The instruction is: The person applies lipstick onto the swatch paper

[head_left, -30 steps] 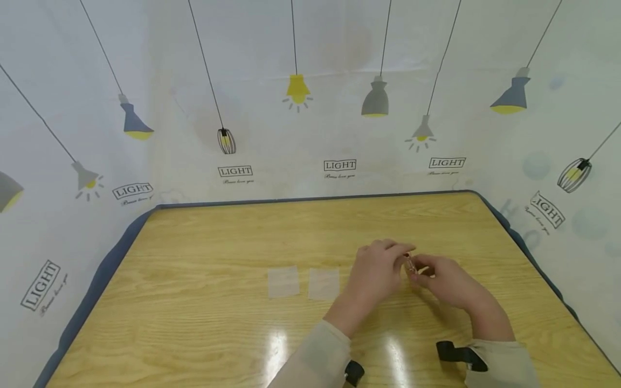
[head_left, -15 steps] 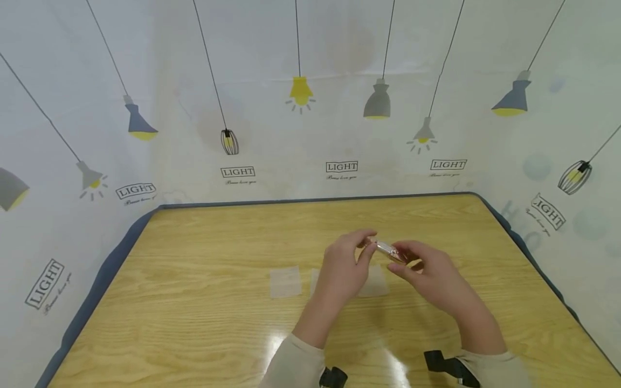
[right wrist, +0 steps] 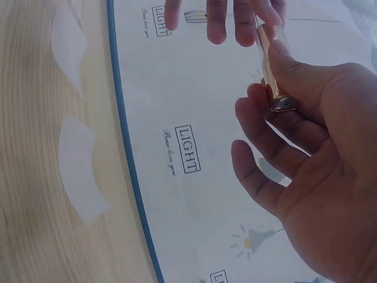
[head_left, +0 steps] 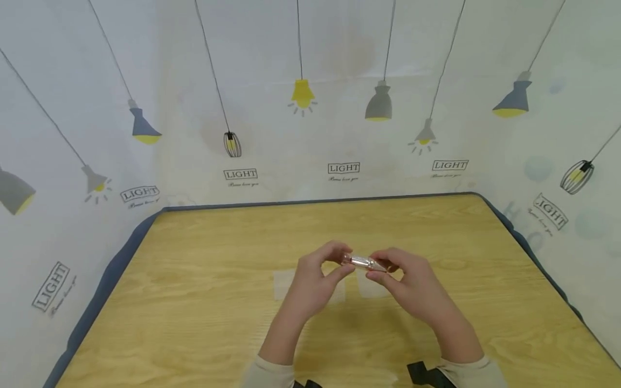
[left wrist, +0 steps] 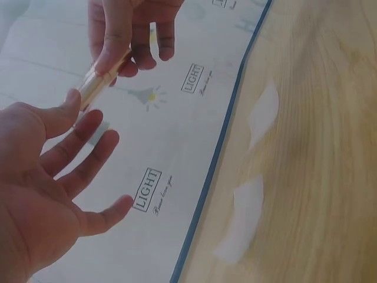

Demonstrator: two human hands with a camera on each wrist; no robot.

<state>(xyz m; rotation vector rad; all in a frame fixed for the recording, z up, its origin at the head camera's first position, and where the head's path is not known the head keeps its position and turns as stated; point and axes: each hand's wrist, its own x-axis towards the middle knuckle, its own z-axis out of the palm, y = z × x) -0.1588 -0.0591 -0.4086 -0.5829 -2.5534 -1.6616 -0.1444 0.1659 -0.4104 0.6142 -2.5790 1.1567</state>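
A slim, shiny rose-gold tube that looks like a lipstick (head_left: 361, 262) is held level above the table between both hands. My left hand (head_left: 310, 285) pinches its left end between thumb and fingertips. At the other end, my right hand (head_left: 412, 283) grips it with thumb and curled fingers. In the right wrist view the lipstick (right wrist: 270, 71) shows a clear part and a marked, metallic end face. Its middle is visible in the left wrist view, with the fingers covering both ends. Behind and below the hands lie thin white squares (head_left: 283, 284), partly hidden.
The wood-grain table (head_left: 218, 323) has a dark blue edging (head_left: 271, 203) at its back. A pale wall cover (head_left: 271, 118) printed with hanging lamps rises around it. Another white square (head_left: 371, 285) lies beneath the right hand. Black straps (head_left: 429, 374) circle the wrists.
Both hands have moved left with the lipstick from the table's right side, to over the white squares. The lipstick has turned from steep to nearly level, and the hands have spread apart along it.
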